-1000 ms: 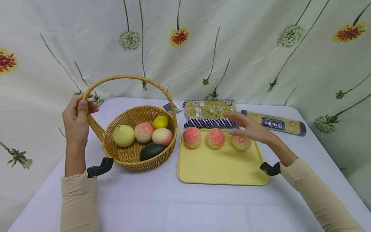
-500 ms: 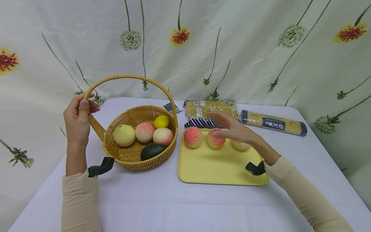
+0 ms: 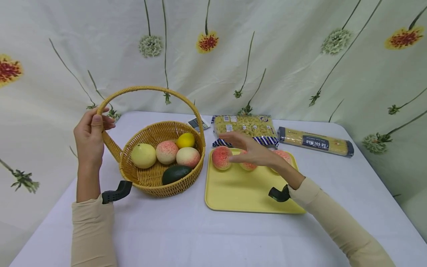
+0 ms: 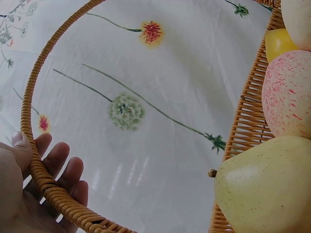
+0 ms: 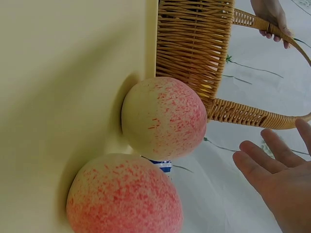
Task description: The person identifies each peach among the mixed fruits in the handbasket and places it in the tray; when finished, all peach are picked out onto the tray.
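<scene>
1. My left hand (image 3: 89, 133) has its fingers loosely curled around the handle (image 3: 146, 88) of the basket (image 3: 143, 190), with the thumb on the near side.
2. My right hand (image 3: 250, 150) holds nothing: its fingers are stretched forward, and the thumb stands well apart below them. It hovers over the back part of the yellow tray (image 3: 247, 194).
3. Nearest to it is the left peach (image 3: 221, 158). In the head view the thumb tip overlaps the edge of this peach; I cannot tell if they touch. In the right wrist view there is a gap between the visible fingers and the peach.
4. The middle peach (image 3: 248, 167) and the right peach (image 3: 284, 155) are in the same row on the tray, both partly hidden by my right hand and arm.
5. The basket stands just beside the tray, at its left. Inside are a pale yellow-green fruit (image 3: 143, 155), two more peaches (image 3: 166, 152), a lemon (image 3: 185, 141) and an avocado (image 3: 176, 174).
6. Behind the tray lies a bag of pasta (image 3: 247, 124), and to its right a long pasta packet (image 3: 315, 142). A small card (image 3: 197, 124) lies behind the basket.
7. All this is on a bench (image 3: 166, 233) with white cover, before a flowered cloth (image 3: 283, 55).
</scene>
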### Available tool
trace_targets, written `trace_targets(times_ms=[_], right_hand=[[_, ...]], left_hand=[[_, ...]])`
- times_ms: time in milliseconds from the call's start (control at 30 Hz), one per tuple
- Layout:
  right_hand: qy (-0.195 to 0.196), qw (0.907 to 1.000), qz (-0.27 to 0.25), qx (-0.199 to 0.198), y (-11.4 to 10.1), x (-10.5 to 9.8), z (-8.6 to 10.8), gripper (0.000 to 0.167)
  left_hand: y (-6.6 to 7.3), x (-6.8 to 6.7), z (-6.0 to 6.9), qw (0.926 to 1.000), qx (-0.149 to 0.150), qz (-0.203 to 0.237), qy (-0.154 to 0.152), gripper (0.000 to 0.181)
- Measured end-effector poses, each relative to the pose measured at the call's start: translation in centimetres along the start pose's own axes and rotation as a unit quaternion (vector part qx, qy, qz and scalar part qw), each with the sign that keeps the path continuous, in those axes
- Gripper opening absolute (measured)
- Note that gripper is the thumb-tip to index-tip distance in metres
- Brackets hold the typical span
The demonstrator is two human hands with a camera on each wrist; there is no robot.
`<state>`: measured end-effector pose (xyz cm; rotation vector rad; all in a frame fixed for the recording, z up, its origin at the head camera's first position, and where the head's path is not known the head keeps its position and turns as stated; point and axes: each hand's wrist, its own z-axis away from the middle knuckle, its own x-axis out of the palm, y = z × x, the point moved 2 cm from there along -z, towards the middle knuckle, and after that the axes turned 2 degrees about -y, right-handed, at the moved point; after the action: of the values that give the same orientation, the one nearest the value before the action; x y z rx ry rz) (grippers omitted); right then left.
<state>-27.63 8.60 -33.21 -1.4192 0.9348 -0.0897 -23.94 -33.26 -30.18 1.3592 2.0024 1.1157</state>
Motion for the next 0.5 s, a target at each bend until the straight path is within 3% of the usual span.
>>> trace_targets(times_ms=[133,500], right_hand=[[-0.012,0.9998,-0.014,-0.013,-0.2,0.7,-0.8,0.066],[-0.026,0.9996,-0.007,-0.004,-0.2,2.1,-2.4,0.079]], left_hand=[[0.0,0.0,0.0,1.0000,0.000,0.001,0.000,0.029],[-0.1,0.0,0.0,1.0000,0.001,0.002,0.000,0.030]])
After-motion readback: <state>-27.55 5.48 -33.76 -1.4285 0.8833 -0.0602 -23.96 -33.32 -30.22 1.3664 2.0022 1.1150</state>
